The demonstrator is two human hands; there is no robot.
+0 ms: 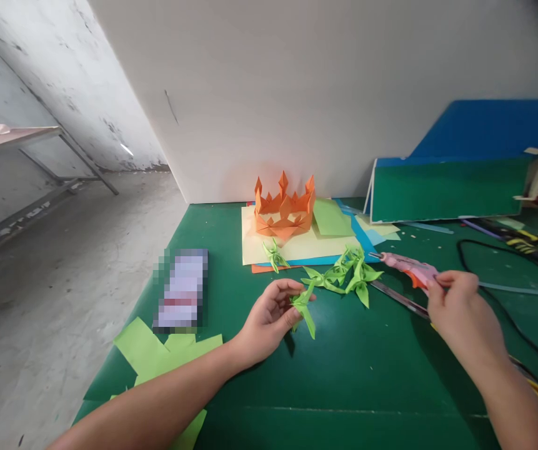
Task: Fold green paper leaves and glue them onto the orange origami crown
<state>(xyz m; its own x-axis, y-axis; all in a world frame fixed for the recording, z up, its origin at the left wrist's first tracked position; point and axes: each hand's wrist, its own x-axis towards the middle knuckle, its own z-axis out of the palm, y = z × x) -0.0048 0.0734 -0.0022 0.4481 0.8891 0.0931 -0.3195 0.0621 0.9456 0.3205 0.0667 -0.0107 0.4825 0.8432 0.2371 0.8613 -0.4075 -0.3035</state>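
Between the thumb and fingers of my left hand (271,322) is a green folded paper flower (303,301), held just above the green tabletop. My right hand (468,315) grips a pink glue gun (409,265) with an orange trigger, its nozzle pointing left. Several more green paper flowers (343,272) lie in a cluster between the two hands. A single paper flower (275,255) rests near the front edge of a cream paper sheet (250,240). On the sheets behind stands an orange folded paper crown (283,219).
A blurred phone (184,290) lies at the left, with green paper pieces (170,359) before it. Under the glue gun is a metal ruler-like strip (400,297). A black cable (512,312) curves at the right. A green board (451,190) leans at the back.
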